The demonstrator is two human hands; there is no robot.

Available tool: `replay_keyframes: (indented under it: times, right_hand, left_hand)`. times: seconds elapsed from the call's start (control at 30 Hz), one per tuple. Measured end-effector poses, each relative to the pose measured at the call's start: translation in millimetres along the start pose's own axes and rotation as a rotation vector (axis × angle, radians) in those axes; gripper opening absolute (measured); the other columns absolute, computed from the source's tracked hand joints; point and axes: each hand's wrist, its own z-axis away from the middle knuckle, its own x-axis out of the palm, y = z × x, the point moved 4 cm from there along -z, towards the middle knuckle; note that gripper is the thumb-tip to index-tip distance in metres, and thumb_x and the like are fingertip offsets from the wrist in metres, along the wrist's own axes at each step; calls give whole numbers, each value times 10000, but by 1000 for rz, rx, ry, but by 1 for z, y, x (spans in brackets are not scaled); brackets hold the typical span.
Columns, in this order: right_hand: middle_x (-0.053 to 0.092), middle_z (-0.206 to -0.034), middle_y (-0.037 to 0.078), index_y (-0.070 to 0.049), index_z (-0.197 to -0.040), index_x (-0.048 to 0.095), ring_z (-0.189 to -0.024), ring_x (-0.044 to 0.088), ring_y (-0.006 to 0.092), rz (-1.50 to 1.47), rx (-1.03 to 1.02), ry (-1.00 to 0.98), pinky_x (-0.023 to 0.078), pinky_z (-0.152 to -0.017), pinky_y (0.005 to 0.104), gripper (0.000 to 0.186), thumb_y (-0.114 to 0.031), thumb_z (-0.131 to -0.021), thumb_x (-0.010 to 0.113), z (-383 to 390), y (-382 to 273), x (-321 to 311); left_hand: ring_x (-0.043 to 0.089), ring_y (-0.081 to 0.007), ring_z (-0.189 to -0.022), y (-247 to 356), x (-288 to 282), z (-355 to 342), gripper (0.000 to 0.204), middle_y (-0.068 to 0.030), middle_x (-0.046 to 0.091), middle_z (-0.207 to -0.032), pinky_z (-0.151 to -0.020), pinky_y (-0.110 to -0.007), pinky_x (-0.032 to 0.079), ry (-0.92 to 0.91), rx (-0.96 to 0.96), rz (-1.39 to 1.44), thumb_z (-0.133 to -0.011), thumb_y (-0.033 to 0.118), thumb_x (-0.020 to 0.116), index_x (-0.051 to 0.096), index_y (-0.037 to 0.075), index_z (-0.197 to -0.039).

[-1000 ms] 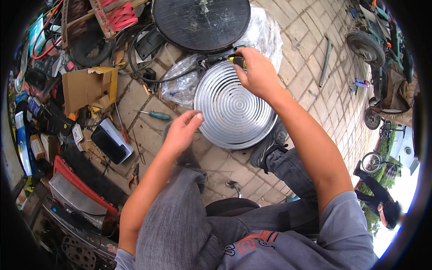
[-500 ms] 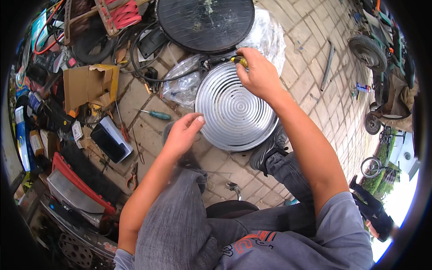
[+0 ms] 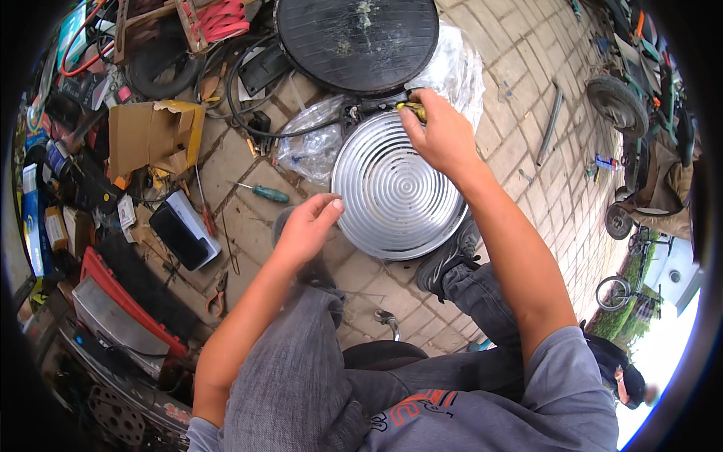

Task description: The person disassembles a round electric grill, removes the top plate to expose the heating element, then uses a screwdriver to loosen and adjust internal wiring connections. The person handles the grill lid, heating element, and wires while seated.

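Observation:
A silvery round plate with concentric rings (image 3: 399, 218) lies on the paving between my feet. Past its far edge is a round black pan (image 3: 354, 45), with a dark hinge-like part (image 3: 369, 108) between the two. My right hand (image 3: 446, 135) is closed around a short yellow and black handle (image 3: 413, 110), likely a screwdriver, at that part; the tool's tip is hidden. My left hand (image 3: 305, 230) is at the plate's left rim, thumb and fingers drawn together. Whether it grips the rim or something small cannot be made out.
A green-handled screwdriver (image 3: 269, 193) and orange-handled pliers (image 3: 218, 295) lie to the left. Beyond them are a cardboard box (image 3: 154, 139), a black and white device (image 3: 184, 232) and clutter. Clear plastic wrap (image 3: 459, 71) and a black cable (image 3: 245, 120) surround the pan. A metal bar (image 3: 551, 124) lies right.
The view has shifted slightly, so the plate and pan sit a little lower and further right. My right hand stays at the hinge-like part with the tool; my left stays by the rim.

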Motion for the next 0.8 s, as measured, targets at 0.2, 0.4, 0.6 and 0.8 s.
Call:
replay_keyframes:
  times: [0.2, 0.4, 0.6, 0.8]
  right_hand:
    - [718, -930, 187, -79, -1144, 634, -855, 697, 390, -1, -64, 80, 550, -741, 489, 331, -341, -942, 623, 4, 1, 1]
    - [720, -932, 186, -81, -1133, 641, -855, 699, 391, -6, -100, 114, 551, -741, 486, 311, -332, -951, 617, 4, 1, -1]
    - [717, -936, 184, -82, -1106, 650, -834, 698, 389, 16, -139, 108, 550, -728, 488, 277, -311, -953, 619, 6, 0, -2]
    - [706, -904, 169, -87, -1114, 644, -816, 694, 390, 30, -157, 93, 546, -694, 492, 263, -286, -943, 618, 9, -1, -2]
  left_hand:
    - [635, -180, -1047, -2, -1, -1, 449, -132, 699, -1153, -978, -343, 493, -7, 23, -14, -1058, 307, 591, 600, -71, -1299]
    - [637, -183, -1063, 0, 1, 0, 460, -135, 698, -1156, -987, -342, 489, -6, 1, -34, -1057, 315, 589, 599, -72, -1306]
    - [636, -184, -1071, -1, 2, 0, 455, -131, 698, -1161, -988, -341, 488, -11, -3, -33, -1057, 316, 591, 605, -68, -1300]
    - [633, -181, -1067, -2, 2, 1, 445, -127, 699, -1154, -985, -339, 490, -11, -19, -27, -1057, 310, 589, 606, -64, -1298]
